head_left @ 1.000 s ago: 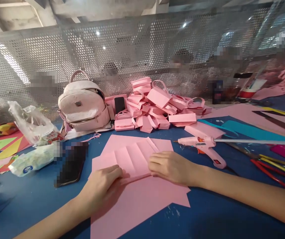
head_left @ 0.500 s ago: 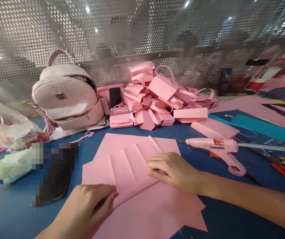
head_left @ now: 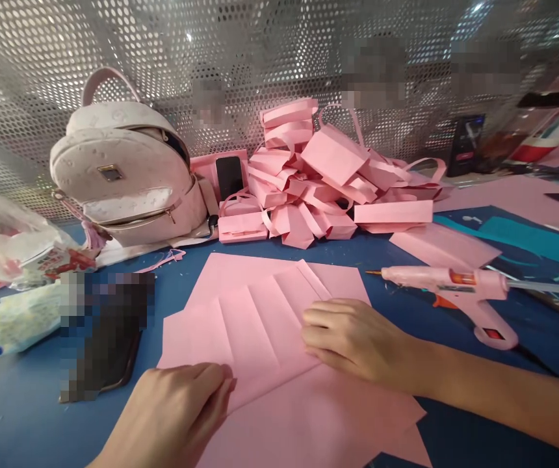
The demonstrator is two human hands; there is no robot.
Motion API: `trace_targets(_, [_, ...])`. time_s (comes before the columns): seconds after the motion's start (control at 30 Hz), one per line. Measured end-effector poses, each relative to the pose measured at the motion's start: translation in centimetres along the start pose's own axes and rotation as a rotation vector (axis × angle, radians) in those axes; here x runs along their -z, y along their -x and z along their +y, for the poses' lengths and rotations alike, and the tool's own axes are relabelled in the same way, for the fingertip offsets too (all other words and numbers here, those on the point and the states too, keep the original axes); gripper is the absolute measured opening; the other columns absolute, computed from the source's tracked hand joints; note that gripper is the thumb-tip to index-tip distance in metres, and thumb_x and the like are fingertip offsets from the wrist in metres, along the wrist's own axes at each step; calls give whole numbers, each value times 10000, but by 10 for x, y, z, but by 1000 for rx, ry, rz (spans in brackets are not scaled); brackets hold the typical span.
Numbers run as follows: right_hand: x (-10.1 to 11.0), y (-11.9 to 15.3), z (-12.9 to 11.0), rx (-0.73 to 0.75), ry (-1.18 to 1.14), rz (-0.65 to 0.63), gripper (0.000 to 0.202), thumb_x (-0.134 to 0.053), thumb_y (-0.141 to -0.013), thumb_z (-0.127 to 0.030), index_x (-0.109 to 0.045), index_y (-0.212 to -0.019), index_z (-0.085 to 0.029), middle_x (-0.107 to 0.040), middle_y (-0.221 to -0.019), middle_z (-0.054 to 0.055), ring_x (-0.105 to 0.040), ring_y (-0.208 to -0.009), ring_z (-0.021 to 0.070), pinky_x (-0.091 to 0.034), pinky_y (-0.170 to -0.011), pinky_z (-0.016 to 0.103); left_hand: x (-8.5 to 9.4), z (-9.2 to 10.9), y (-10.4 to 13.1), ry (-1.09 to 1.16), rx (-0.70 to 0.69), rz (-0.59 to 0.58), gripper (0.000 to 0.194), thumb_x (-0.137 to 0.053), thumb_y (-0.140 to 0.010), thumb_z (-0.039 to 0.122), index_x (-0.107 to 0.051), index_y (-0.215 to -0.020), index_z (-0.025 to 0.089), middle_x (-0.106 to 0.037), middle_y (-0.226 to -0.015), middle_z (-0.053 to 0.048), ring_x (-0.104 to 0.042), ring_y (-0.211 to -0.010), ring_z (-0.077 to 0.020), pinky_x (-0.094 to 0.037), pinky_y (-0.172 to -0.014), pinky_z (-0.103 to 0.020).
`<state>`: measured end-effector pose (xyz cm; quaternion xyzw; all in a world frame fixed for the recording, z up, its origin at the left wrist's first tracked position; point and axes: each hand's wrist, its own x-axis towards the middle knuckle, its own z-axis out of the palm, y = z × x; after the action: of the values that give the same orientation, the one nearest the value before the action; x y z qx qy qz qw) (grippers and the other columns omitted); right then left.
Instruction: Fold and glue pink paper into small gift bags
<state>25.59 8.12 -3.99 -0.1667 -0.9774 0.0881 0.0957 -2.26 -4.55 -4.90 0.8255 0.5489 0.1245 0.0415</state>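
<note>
A creased sheet of pink paper (head_left: 253, 318) lies in front of me, its near edge folded up and several crosswise fold lines across it. My left hand (head_left: 182, 403) is closed on the folded edge at its left end, thumb and fingers pinched together. At the other end of that fold, my right hand (head_left: 352, 341) has its fingers curled over and pressed against the paper. More pink sheets (head_left: 284, 429) are spread underneath. Off to the right of my right hand lies a pink glue gun (head_left: 448, 279) with a glue stick in its back.
A heap of folded pink paper bags (head_left: 309, 175) stands behind the sheets. On the left are a pale backpack (head_left: 128, 169), a clear plastic bag (head_left: 6, 234), a patterned packet (head_left: 16, 322) and a dark phone (head_left: 118, 344). Blue paper (head_left: 537, 240) lies at the right.
The view has shifted slightly, so the glue gun and paper heap sit further right. Both hands stay on the folded edge; the right fingers lie a little flatter over it.
</note>
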Motion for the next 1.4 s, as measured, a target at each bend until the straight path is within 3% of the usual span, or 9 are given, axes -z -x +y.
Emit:
trace_targets(0.2, [-3,0,1,6,10,15,323,-401,-1029,-273,-482,-721,-215,-516,-721,-10,-422,-645,153,-276,-582,314,3,6,-2,-178,-24,126,351,-424,-950,218,-471,-603,238,-552,-455,38,-546,-363,-139,-196,-426,-327])
trace_targets(0.57, [-6,3,0,-7,71,-49,227,-511,-961,-174,-477,-741,-220,-528,-743,-14,-414,-648,155,-232,-577,329,8,15,-3,-439,-168,117,180,-518,-910,230,-609,-755,237,-584,-562,-1,-554,-449,-182,-368,-448,-322])
trace_targets(0.63, [-5,3,-1,-5,92,-42,220,-526,-947,-162,-481,-740,-221,-526,-737,-13,-414,-650,159,-230,-574,331,7,16,-3,-425,-195,150,141,-523,-933,257,-658,-901,232,-661,-686,-33,-624,-562,-204,-471,-529,-326])
trace_targets(0.73, [-5,3,-2,-2,111,-35,218,-525,-952,-161,-489,-746,-223,-523,-737,-9,-420,-664,164,-233,-576,331,7,15,-6,-380,-337,184,313,-491,-966,229,-614,-1250,277,-736,-1079,-77,-702,-948,-251,-562,-849,-386])
trace_targets(0.83, [-7,4,-1,6,121,-22,227,-513,-966,-177,-494,-744,-221,-514,-736,-7,-413,-662,164,-227,-572,333,7,13,-12,-363,-438,175,425,-433,-985,187,-544,-1379,302,-619,-1380,-52,-598,-1233,-255,-511,-1019,-420])
trace_targets(0.97, [-9,4,0,21,136,-13,228,-510,-968,-182,-492,-744,-219,-502,-736,-9,-399,-661,166,-220,-577,335,11,12,-10,-430,-507,148,420,-369,-1006,191,-564,-1373,255,-517,-1489,-28,-492,-1349,-246,-461,-1084,-411])
trace_targets(1.17, [-6,4,-2,30,138,2,223,-489,-961,-146,-486,-749,-213,-503,-746,-12,-398,-676,167,-219,-597,323,20,5,26,-441,-381,81,431,-363,-1045,334,-519,-1420,191,-484,-1519,-24,-398,-1414,-211,-107,-1256,-392])
trace_targets(1.27, [-4,4,-4,41,142,0,227,-494,-950,-132,-477,-737,-209,-502,-742,-13,-396,-672,164,-213,-593,318,21,-4,47,-468,-335,89,512,-296,-1047,453,-517,-1421,183,-469,-1530,-35,-359,-1439,-233,-102,-1259,-405])
trace_targets(1.4, [-3,3,-3,55,159,24,239,-486,-939,-93,-481,-729,-207,-507,-734,-16,-403,-665,160,-215,-586,317,23,-10,56,-442,-333,59,467,-271,-1044,335,-526,-1408,193,-525,-1484,-9,-439,-1375,-207,-206,-1219,-371])
